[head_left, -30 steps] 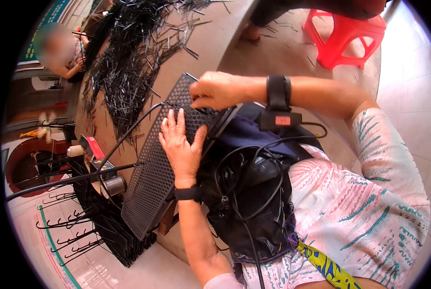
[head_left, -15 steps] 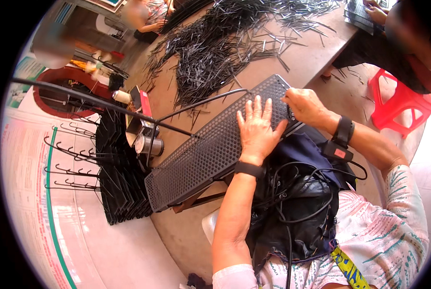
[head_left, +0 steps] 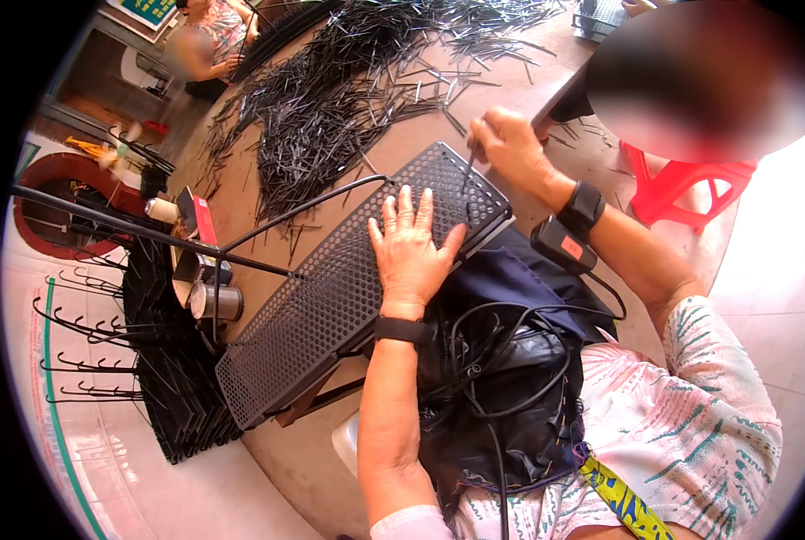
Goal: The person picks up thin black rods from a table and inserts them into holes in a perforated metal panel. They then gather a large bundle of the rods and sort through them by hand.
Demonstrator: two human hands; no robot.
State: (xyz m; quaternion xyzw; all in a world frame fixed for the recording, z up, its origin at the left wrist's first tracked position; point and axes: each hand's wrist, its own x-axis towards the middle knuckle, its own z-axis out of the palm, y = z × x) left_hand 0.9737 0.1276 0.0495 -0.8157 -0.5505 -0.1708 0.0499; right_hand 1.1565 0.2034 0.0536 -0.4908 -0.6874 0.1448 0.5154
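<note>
A long black perforated metal panel [head_left: 308,301] slants across in front of me, its far end toward the upper right. My left hand [head_left: 410,256] lies flat on the panel with its fingers spread. Above the panel's far end is my right hand [head_left: 515,153], its fingers pinched together on a thin black strip [head_left: 470,168]. The strip runs down from the fingertips toward the holes, and how its lower end meets the panel is too small to tell. A bent black rod frame [head_left: 303,211] joins the panel near my left hand.
A large heap of thin black strips [head_left: 321,135] covers the table [head_left: 402,148]. On the left, black hooked racks [head_left: 164,360] stand stacked by a wire spool [head_left: 216,301] and a red box [head_left: 202,219]. A red stool [head_left: 690,193] and a co-worker are at right, another person [head_left: 213,45] far left.
My right hand has risen off the panel's edge, drawing up a strip that now shows below its fingers. My left hand stays flat on the panel. The whole view has shifted.
</note>
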